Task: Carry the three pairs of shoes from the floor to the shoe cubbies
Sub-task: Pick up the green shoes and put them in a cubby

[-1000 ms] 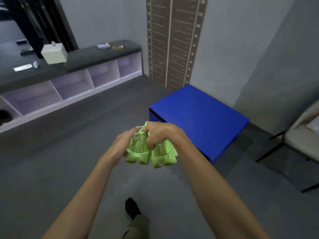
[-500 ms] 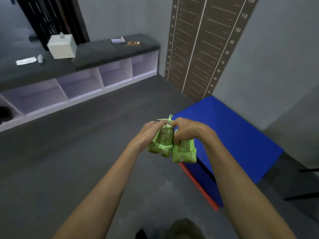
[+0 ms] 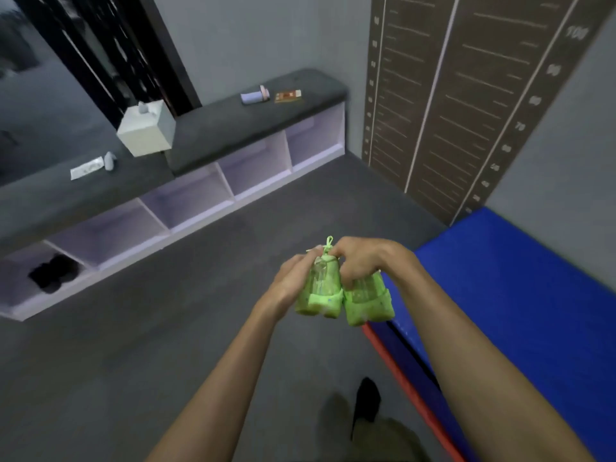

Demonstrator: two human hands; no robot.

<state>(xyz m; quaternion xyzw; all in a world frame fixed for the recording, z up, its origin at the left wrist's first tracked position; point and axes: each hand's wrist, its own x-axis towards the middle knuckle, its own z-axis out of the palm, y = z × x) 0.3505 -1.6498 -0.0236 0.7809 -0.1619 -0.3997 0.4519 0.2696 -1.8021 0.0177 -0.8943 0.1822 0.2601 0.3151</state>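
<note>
Dim flat indoor light, cool grey cast, no visible source, shadows weak & soft on floor (image 3: pixel 160 335), whole frame soft w/ smeary blur, fisheye bend at edges, wall chart (image 3: pixel 466 105) lines bow, top-left corner darkest, green shoes (image 3: pixel 343 296) glow oversaturated

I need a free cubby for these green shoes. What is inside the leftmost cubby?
The leftmost cubby holds black shoes. Its left end runs off the picture, so that part cannot be seen.
</note>
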